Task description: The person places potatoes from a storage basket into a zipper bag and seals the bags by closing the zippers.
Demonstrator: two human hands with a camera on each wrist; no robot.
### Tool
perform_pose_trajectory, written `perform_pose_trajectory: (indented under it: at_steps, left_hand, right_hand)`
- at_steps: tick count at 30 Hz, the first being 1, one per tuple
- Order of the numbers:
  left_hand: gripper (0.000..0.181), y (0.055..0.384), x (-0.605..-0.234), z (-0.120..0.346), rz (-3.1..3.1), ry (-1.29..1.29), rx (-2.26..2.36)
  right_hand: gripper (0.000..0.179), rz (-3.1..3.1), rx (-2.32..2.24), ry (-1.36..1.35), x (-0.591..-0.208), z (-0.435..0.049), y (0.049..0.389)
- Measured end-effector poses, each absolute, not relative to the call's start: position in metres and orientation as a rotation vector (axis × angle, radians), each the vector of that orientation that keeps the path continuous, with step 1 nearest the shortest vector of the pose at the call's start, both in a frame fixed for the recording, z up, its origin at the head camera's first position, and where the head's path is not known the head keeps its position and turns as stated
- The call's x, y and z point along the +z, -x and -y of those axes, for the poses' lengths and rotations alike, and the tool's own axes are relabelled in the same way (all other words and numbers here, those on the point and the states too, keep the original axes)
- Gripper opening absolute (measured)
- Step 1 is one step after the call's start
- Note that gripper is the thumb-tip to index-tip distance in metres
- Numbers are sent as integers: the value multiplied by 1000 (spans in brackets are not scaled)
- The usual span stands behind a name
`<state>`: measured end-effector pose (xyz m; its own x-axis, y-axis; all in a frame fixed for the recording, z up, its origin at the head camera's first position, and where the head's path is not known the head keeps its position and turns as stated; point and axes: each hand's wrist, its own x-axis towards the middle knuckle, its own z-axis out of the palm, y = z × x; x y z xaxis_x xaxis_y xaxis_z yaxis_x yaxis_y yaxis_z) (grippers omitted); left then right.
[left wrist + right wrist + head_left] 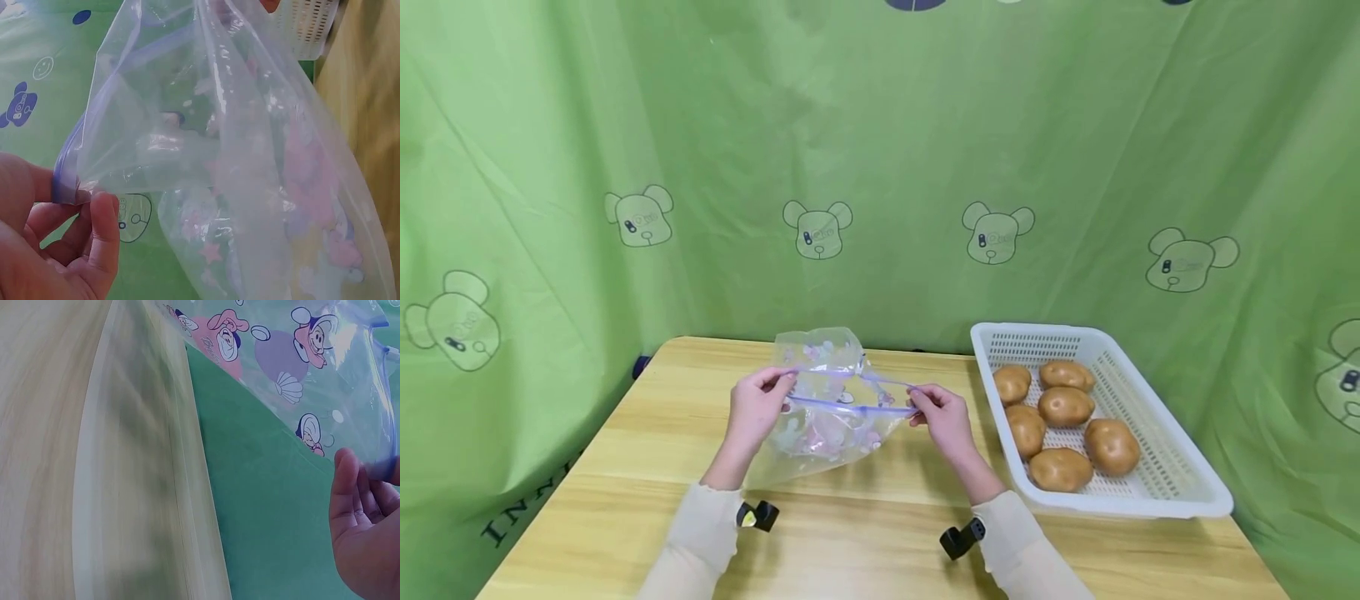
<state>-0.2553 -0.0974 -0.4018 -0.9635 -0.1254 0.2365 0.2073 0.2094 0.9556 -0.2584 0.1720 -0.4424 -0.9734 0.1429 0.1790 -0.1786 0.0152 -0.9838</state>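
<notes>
A clear zip bag [823,429] with pastel cartoon prints and a purple zip edge is stretched between both hands above the table, its mouth spread apart. My left hand [758,408] pinches one end of the zip edge, and in the left wrist view thumb and fingers close on that corner of the bag [250,156]. The opposite end is pinched by my right hand [943,417]. In the right wrist view the bag [281,362] shows printed cartoon figures and a shell, with the right hand [369,525] at its corner. Nothing shows inside the bag.
To the right stands a white slotted plastic basket [1180,454] with several brown potatoes [1066,407] in it. The wooden table [865,550] backs onto a green curtain [895,150] printed with bear heads.
</notes>
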Motion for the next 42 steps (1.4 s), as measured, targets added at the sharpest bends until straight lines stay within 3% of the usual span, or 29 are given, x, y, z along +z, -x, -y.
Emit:
perform_pose_trajectory:
  at_steps: [14, 20, 26, 42]
  left_hand:
    - [15, 261, -399, 109, 2263, 65, -1800]
    - [19, 260, -401, 100, 2335, 197, -1777]
    - [23, 255, -399, 80, 2263, 269, -1979]
    - [20, 251, -399, 64, 2291, 252, -1903]
  right_hand:
    - [17, 2090, 2054, 18, -439, -176, 258]
    - [16, 2176, 2033, 20, -438, -178, 257]
    - [19, 2282, 2027, -59, -430, -178, 250]
    - [23, 2413, 1940, -248, -407, -193, 227]
